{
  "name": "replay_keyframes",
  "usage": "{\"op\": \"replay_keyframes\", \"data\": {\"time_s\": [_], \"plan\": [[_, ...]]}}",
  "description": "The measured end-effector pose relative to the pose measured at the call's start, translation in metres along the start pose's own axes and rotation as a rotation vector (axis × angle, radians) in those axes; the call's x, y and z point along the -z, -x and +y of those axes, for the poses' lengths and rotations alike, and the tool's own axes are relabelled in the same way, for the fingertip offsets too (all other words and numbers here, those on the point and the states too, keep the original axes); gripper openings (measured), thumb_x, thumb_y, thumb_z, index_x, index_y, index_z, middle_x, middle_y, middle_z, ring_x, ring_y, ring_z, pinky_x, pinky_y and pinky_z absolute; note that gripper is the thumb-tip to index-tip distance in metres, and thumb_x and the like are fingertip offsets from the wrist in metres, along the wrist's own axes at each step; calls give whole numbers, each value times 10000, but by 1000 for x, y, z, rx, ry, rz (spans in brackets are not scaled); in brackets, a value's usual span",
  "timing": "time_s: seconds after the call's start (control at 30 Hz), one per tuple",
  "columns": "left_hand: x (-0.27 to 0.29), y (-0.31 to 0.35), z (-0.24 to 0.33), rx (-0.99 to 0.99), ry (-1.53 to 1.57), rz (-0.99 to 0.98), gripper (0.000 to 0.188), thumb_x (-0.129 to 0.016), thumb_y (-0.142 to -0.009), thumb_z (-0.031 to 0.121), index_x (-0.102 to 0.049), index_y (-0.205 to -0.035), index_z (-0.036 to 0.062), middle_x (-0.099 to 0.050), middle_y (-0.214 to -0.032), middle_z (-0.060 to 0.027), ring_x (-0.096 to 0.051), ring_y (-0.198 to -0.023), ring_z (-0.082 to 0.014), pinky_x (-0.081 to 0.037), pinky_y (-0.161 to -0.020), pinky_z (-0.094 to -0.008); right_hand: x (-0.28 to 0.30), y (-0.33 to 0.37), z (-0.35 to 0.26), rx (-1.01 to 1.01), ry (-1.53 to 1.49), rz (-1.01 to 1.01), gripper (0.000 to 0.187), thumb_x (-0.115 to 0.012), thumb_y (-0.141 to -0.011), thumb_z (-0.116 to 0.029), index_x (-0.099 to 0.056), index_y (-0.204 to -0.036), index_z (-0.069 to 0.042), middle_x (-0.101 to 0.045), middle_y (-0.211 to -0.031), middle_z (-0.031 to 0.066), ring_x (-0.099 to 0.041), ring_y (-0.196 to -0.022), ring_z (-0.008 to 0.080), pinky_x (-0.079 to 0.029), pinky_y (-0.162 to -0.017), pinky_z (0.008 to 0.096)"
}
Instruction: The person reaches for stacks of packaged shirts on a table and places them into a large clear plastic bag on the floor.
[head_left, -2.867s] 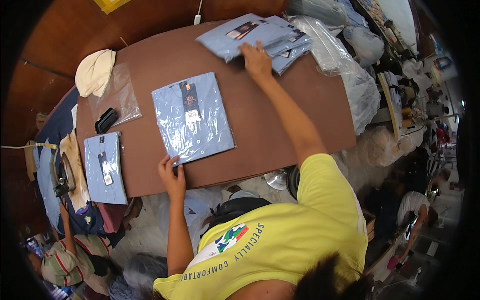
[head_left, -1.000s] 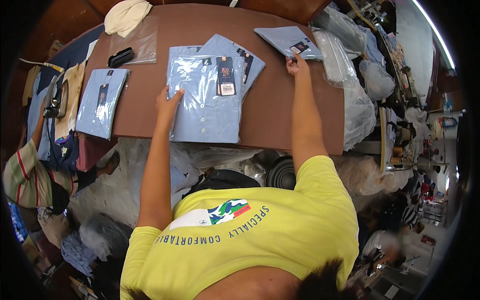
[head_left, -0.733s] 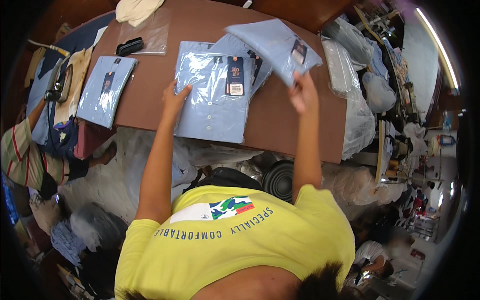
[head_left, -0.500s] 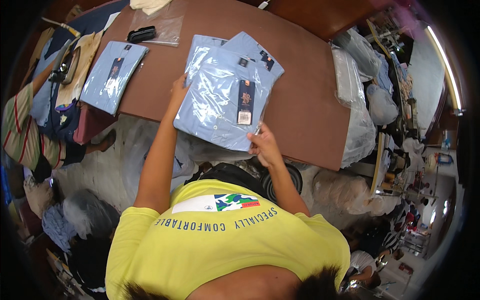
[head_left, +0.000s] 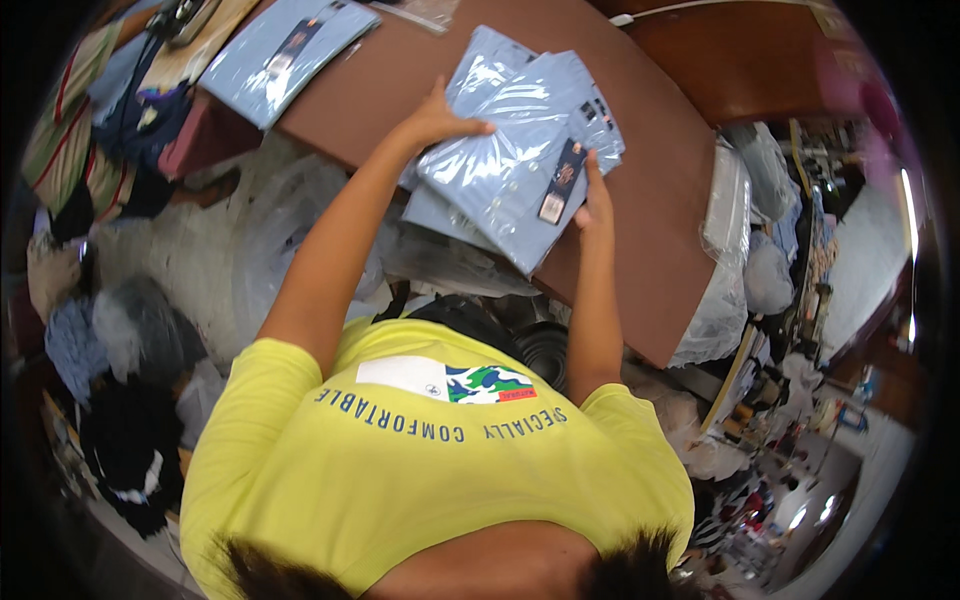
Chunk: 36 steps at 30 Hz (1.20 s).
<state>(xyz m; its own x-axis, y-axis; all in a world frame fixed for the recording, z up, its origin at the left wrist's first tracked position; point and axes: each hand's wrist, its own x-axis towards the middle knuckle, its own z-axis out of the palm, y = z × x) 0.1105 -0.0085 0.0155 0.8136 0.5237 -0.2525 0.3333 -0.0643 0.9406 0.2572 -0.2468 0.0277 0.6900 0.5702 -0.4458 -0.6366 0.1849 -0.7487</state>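
A stack of folded light-blue shirts in clear plastic bags (head_left: 515,160) lies at the near edge of the brown table (head_left: 660,180), partly overhanging it. My left hand (head_left: 440,115) grips the stack's left side, thumb on top. My right hand (head_left: 597,200) holds its right edge beside a dark hang tag. Both arms reach up from my yellow T-shirt.
Another bagged light-blue shirt (head_left: 285,55) lies at the table's far left. Clear plastic bags (head_left: 735,250) hang off the table's right end. Piles of clothes and bags (head_left: 110,180) cover the floor at the left. A cluttered aisle (head_left: 800,450) runs at the right.
My right hand brought a bagged shirt from the far right of the table onto the stack. Both hands now hold the stack at the near edge, and my view has swung left.
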Motion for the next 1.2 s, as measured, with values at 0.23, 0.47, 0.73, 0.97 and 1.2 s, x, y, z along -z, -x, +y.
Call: {"op": "replay_keyframes", "data": {"time_s": [0.23, 0.47, 0.73, 0.97, 1.2], "plan": [[27, 83, -17, -7, 537, -126, 698, -726, -652, 311, -410, -1181, -17, -535, -1082, -141, -535, -972, -205, -429, -838, -302, -35, 19, 17, -108, 317, -59, 543, -630, -769, -343, -440, -1144, -1, -533, -1080, 121, -544, -952, 200, -471, -803, 330], [12, 135, -54, 46, 735, 179, 849, -781, -593, 276, -315, -1241, -13, -472, -1153, -134, -468, -1057, -211, -396, -879, -313, -54, 31, 41, -26, 406, -155, 566, -635, -766, -332, -408, -1145, 23, -546, -999, 110, -568, -868, 186, -501, -737, 313], [30, 195, -79, 71, 941, 223, 733, -724, -680, 211, -311, -1258, 28, -460, -1174, -107, -450, -1079, -200, -379, -900, -330, -82, 34, 59, -217, 461, -207, 623, -686, -725, -281, -378, -1174, 21, -522, -1043, 127, -559, -893, 219, -493, -766, 356], [18, 301, -189, 280, 1322, 510, 531, -652, -754, 210, -406, -1185, 21, -521, -1088, -87, -520, -980, -181, -435, -831, -331, -198, 105, 133, 12, 1150, -526, 546, -730, -665, -301, -514, -1056, 13, -579, -970, 122, -554, -884, 222, -424, -791, 312], [27, 338, -278, 562, 1455, 524, 554, -603, -782, 319, -397, -1190, 6, -545, -1053, -130, -558, -933, -241, -471, -790, -364, -176, 60, 288, -328, 1147, -520, 517, -712, -676, -324, -545, -1004, 39, -604, -925, 136, -583, -820, 204, -454, -720, 301]]}}
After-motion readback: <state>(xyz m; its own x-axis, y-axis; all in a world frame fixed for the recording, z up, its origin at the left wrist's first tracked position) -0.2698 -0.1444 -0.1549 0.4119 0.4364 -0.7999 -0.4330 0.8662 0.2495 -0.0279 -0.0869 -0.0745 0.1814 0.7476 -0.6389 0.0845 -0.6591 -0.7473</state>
